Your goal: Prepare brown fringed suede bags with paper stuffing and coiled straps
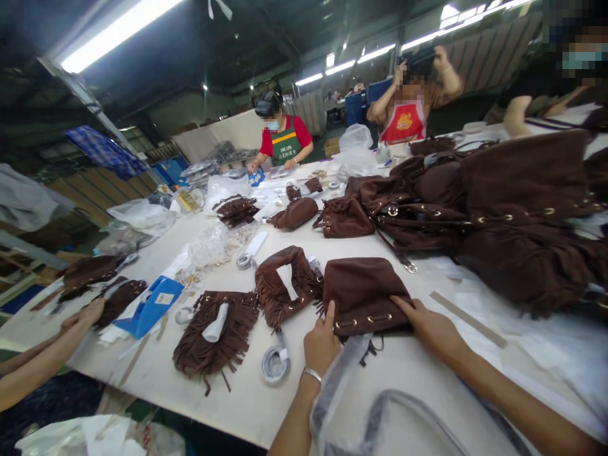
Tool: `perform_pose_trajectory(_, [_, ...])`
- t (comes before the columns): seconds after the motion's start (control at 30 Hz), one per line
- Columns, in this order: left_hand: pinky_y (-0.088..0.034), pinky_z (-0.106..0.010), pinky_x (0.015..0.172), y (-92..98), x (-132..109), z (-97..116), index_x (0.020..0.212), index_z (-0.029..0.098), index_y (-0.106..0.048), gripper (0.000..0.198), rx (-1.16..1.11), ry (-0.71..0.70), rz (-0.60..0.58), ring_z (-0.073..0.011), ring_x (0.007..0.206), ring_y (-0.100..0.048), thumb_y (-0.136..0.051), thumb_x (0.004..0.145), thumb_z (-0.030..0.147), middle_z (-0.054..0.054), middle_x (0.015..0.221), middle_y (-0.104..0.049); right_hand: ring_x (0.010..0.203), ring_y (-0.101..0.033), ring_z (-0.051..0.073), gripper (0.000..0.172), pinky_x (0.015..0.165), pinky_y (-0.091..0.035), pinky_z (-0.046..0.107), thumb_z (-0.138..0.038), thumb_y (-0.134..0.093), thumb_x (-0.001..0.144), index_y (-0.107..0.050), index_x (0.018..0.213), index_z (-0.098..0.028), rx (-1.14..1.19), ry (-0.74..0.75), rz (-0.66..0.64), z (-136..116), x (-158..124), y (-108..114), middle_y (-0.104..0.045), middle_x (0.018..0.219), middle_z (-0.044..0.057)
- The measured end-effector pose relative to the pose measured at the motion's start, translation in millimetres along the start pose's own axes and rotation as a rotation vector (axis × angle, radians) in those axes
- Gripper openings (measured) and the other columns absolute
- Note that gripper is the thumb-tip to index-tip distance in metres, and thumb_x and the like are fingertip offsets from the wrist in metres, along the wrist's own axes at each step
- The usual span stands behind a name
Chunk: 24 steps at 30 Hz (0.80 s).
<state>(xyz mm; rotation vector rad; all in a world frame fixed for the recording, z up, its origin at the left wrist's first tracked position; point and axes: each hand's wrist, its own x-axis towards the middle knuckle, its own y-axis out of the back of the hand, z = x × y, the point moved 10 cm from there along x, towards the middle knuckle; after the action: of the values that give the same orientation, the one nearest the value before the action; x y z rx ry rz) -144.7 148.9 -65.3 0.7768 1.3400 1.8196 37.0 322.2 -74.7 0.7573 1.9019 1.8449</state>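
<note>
In front of me a dark brown bag lies on the table, its opening edge with gold eyelets toward me. My left hand, with a bracelet at the wrist, grips the bag's near left corner. On the right edge, my right hand holds the bag, thumb side on top. A strap wrapped in clear plastic runs from beneath the bag toward me. Left of it lie two fringed brown bags, one close by and another nearer the table edge, each with a white wrapped piece on top.
A large pile of brown bags fills the right side. A rolled strap and a blue holder lie on the white table. At left, another person's hands touch a brown bag. Several people stand across the table.
</note>
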Motion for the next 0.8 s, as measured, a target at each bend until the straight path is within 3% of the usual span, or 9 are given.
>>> perform_pose_trajectory(0.1, [-0.042,-0.026,0.051,6.3,-4,9,0.151,0.029,-0.010,0.087,0.101,-0.044,0.072,-0.0183,0.061,-0.060,-0.053,0.076,0.014,-0.007,0.092,-0.063,0.071,-0.068,0.022,0.064,0.058,-0.048,0.031,-0.007,-0.038,0.084,-0.034,0.146,-0.024,0.061,0.051,-0.074,7,-6,8,-0.063,0.109,0.013])
perform_pose_trajectory(0.17, [-0.040,-0.026,0.049,11.3,-6,17,0.151,0.028,-0.009,0.087,0.129,-0.081,0.108,-0.0178,0.059,-0.059,-0.052,0.078,0.016,-0.008,0.091,-0.062,0.081,-0.068,0.025,0.062,0.065,-0.051,0.034,-0.019,-0.047,0.086,-0.034,0.146,-0.025,0.107,0.191,-0.085,-3,-2,33,-0.064,0.113,0.012])
perform_pose_trajectory(0.23, [-0.040,-0.026,0.048,13.9,-6,23,0.151,0.028,-0.009,0.085,0.144,-0.109,0.137,-0.0179,0.058,-0.058,-0.052,0.078,0.016,-0.008,0.089,-0.061,0.103,-0.063,0.029,0.059,0.081,-0.051,0.039,-0.037,-0.053,0.088,-0.037,0.144,-0.025,0.123,0.309,0.024,-23,14,74,-0.059,0.127,0.013])
perform_pose_trajectory(0.3, [-0.040,-0.026,0.048,14.4,-5,27,0.151,0.028,-0.011,0.085,0.145,-0.124,0.158,-0.0177,0.057,-0.058,-0.052,0.078,0.014,-0.008,0.087,-0.062,0.120,-0.053,0.032,0.059,0.093,-0.045,0.043,-0.050,-0.047,0.092,-0.038,0.142,-0.020,0.080,0.269,0.228,-42,43,117,-0.051,0.138,0.016])
perform_pose_trajectory(0.37, [-0.041,-0.025,0.049,14.8,-4,27,0.151,0.028,-0.013,0.084,0.111,-0.131,0.166,-0.0174,0.057,-0.059,-0.051,0.078,0.011,-0.009,0.088,-0.062,0.123,-0.049,0.034,0.064,0.095,-0.041,0.043,-0.056,-0.042,0.092,-0.040,0.139,-0.012,0.015,0.220,0.367,-66,78,139,-0.051,0.136,0.020])
perform_pose_trajectory(0.47, [-0.046,-0.026,0.054,13.9,-4,22,0.151,0.028,-0.015,0.082,-0.076,-0.124,0.137,-0.0194,0.064,-0.062,-0.047,0.078,0.009,-0.010,0.092,-0.066,0.095,-0.063,0.030,0.052,0.075,-0.042,0.035,-0.057,-0.035,0.095,-0.060,0.110,-0.013,-0.078,0.208,0.297,-95,136,118,-0.069,0.101,0.017])
perform_pose_trajectory(0.53, [-0.051,-0.028,0.066,11.3,-3,12,0.151,0.026,-0.013,0.078,-0.334,-0.066,0.126,-0.0226,0.081,-0.067,-0.043,0.080,0.010,-0.011,0.107,-0.068,0.076,-0.064,0.025,0.051,0.062,-0.036,0.030,-0.057,-0.031,0.096,-0.062,0.092,-0.016,-0.105,0.209,0.225,-100,166,94,-0.070,0.083,0.012])
perform_pose_trajectory(0.67, [-0.045,-0.031,0.098,-11.9,1,-13,0.150,0.022,-0.021,0.066,-0.848,0.173,0.142,-0.0223,0.123,-0.054,-0.039,0.087,0.017,-0.007,0.141,-0.052,0.076,-0.064,0.023,0.056,0.059,-0.029,0.028,-0.060,-0.027,0.096,-0.061,0.091,-0.016,-0.079,0.221,0.209,-101,201,54,-0.071,0.085,0.013])
perform_pose_trajectory(0.8, [-0.043,-0.034,0.102,-35.7,8,-17,0.145,0.021,-0.036,0.064,-1.017,0.318,0.085,-0.0226,0.120,-0.056,-0.046,0.082,0.018,-0.007,0.132,-0.060,0.072,-0.065,0.022,0.053,0.059,-0.031,0.027,-0.054,-0.028,0.098,-0.062,0.090,-0.015,-0.035,0.213,0.098,-107,213,19,-0.071,0.082,0.012])
